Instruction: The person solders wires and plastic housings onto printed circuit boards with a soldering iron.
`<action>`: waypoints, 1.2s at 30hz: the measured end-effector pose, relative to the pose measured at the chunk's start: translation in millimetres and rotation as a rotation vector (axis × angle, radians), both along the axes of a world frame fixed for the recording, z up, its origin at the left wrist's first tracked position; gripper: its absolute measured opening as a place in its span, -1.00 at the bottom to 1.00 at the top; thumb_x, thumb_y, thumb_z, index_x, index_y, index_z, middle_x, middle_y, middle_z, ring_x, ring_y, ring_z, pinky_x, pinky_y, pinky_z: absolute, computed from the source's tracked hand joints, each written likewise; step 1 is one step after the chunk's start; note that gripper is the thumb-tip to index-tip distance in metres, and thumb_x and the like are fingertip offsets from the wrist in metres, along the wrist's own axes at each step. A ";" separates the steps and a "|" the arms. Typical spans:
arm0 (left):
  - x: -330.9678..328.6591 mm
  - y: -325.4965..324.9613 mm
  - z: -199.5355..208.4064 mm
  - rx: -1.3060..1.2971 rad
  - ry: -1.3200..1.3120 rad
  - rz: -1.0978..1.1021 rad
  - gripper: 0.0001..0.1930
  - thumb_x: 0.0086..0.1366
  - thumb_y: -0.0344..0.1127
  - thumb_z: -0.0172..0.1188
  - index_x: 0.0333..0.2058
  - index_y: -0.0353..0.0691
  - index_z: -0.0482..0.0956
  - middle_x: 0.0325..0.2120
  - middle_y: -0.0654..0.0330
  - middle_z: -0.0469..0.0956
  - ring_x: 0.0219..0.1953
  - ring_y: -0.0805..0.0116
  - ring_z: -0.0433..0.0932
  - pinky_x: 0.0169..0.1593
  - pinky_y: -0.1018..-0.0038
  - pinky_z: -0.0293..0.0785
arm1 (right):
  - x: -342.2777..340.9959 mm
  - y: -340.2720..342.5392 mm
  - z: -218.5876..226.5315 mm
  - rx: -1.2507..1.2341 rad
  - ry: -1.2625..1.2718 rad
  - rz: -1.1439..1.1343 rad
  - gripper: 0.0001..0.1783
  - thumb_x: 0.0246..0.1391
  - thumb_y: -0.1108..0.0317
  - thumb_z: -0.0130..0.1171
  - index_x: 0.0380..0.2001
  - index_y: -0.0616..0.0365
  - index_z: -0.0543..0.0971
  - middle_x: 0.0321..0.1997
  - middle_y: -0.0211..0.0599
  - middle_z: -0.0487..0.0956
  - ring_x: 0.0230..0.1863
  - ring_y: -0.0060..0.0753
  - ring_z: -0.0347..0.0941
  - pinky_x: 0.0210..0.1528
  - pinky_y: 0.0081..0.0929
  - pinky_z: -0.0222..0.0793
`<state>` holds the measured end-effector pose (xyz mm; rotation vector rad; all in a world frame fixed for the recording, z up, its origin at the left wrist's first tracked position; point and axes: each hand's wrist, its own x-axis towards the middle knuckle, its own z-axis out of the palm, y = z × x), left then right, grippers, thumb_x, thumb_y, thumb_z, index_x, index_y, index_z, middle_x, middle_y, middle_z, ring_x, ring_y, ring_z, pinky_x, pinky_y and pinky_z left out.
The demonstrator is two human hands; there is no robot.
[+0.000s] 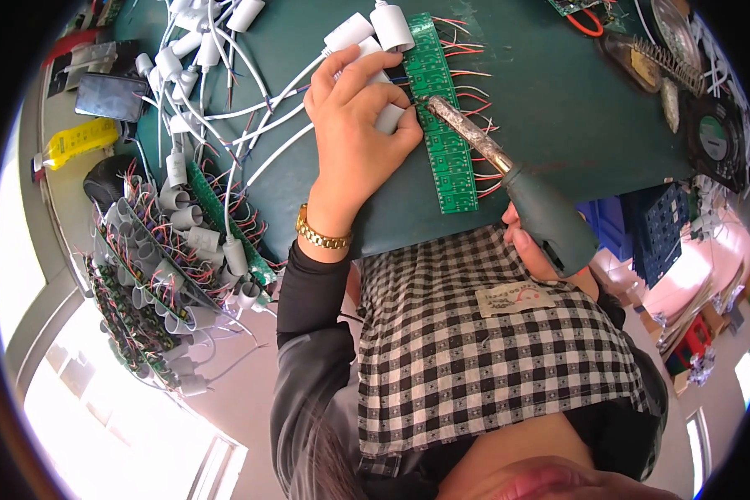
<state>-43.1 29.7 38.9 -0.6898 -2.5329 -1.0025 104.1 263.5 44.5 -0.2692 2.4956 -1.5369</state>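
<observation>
A strip of green circuit boards (450, 158) lies on the green table mat, with red and white wires along its right side. My left hand (358, 137) is at its left edge, fingers bent and closed around a white cable with a plastic cap (388, 119), partly hidden by the fingers. Two more white caps (392, 27) lie just beyond the fingertips. In my right hand (532, 248) is a soldering iron (550, 217) with a dark handle. Its tip (433, 102) meets the strip's left half, close to my left thumb.
White capped cables (187, 62) heap at the far left. A phone (110, 97) and a yellow bottle (79, 143) are beyond them. Nearer stand many grey caps (171, 267) with wired boards. At the far right are a coiled-spring iron stand (675, 67) and a black fan (715, 137).
</observation>
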 end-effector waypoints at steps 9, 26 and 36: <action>1.5 0.7 0.8 -0.008 -0.015 0.019 -0.85 -0.24 -0.48 0.26 -0.59 -0.14 0.52 -0.16 0.33 0.54 0.04 0.09 0.33 0.08 0.25 0.24 | -0.6 -2.8 1.6 0.117 0.028 0.000 -0.85 -0.01 0.52 0.01 -0.31 0.22 0.43 -0.37 -0.33 0.44 -0.46 -0.58 0.43 -0.39 -0.60 0.39; -0.3 0.6 -0.9 -0.002 0.011 0.014 -0.87 -0.22 -0.48 0.26 -0.61 -0.14 0.52 -0.17 0.34 0.54 0.03 0.08 0.35 0.07 0.24 0.25 | -0.7 -6.0 18.1 -0.469 -0.108 -0.147 -0.64 0.13 0.28 0.02 -0.06 0.25 0.34 -0.24 -0.17 0.42 -0.43 -0.48 0.42 -0.32 -0.50 0.40; 5.6 -0.7 4.8 -0.043 0.012 0.008 -0.85 -0.20 -0.46 0.28 -0.55 -0.14 0.54 -0.14 0.31 0.52 0.05 0.06 0.33 0.08 0.23 0.23 | 2.4 13.0 12.1 -0.592 0.018 -0.094 -0.63 0.10 0.48 -0.01 0.00 0.22 0.29 -0.19 -0.09 0.42 -0.34 -0.43 0.42 -0.20 -0.47 0.36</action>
